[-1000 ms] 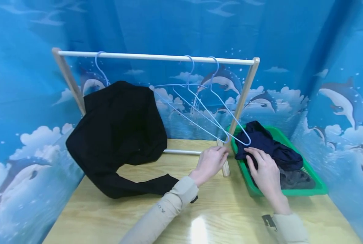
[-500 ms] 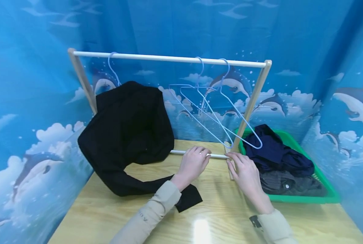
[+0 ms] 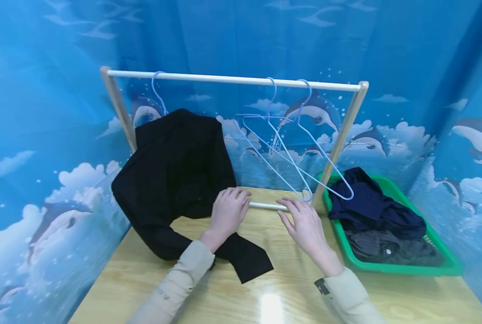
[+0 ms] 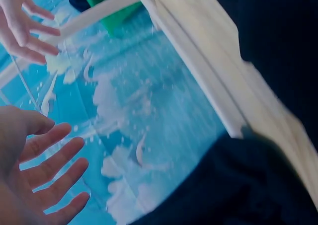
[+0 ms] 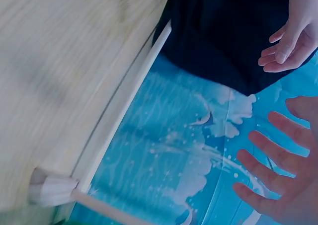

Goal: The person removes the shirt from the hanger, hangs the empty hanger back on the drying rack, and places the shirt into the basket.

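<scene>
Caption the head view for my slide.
Left hand and right hand before a clothes rack bearing a black garment and two bare hangers.

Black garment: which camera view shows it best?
The head view: the black garment shows most fully there, hanging from the rack, though the left hand covers a little. The left wrist view shows only cropped parts at its right and bottom edges; the right wrist view, one part cut off at the top.

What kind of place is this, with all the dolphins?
Probably a staged tabletop workspace: dolphin-print sheeting hangs behind and beside a wood-look table, which holds a clothes rack and a green basket of clothes.
</scene>
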`<state>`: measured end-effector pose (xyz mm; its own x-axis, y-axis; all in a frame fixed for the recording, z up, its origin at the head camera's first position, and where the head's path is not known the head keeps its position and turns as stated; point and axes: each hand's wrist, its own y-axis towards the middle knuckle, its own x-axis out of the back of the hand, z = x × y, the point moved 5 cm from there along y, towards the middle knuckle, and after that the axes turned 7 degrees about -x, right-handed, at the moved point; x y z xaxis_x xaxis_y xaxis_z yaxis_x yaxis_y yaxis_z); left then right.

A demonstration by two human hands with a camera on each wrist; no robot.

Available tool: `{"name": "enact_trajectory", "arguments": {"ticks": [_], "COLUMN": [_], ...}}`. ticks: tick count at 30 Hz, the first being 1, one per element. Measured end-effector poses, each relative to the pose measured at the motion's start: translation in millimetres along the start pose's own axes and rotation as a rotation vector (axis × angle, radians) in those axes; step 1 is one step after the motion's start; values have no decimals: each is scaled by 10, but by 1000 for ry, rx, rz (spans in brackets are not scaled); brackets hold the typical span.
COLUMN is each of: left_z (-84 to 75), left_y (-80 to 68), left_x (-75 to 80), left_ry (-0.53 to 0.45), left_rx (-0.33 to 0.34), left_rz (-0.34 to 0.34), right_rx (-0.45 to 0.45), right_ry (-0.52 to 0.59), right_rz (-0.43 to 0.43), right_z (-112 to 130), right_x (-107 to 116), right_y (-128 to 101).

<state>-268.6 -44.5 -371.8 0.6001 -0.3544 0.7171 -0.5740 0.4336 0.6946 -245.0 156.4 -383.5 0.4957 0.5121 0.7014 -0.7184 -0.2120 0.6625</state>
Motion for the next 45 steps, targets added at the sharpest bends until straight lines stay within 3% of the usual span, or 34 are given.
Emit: {"name": "enact_trajectory", "arguments": {"ticks": [9,17,20,25,30,32,36,45], "left_z": [497,925,1078,1353,1541,1575,1593,1454], "left_y": [0,26,12,-88,-278,-354,-462,-518], "left_x": [496,1194,1422,1686,1784,1782,1719,1650], "left_ry": [-29,-37,-3,51,79,112,148,138], "left_rx": [66,136,191,343,481,500,488,431], "left_rz": [-139,-322,-344,-329,-260,-216,-163,-248], "right_rx": [40,62,73,114,164,172,167,98], "right_ry": [25,48,54,68,74,78,107,157], "right_rz": [53,52,57,38,15,21,39,45], "right_z": [219,360,405,517,670,733,849,1181], "right_x": [-110,-155,-161,-159,-182,-200,-215,-215], "right_y": [164,283,338,449,561,611,727,1040]}}
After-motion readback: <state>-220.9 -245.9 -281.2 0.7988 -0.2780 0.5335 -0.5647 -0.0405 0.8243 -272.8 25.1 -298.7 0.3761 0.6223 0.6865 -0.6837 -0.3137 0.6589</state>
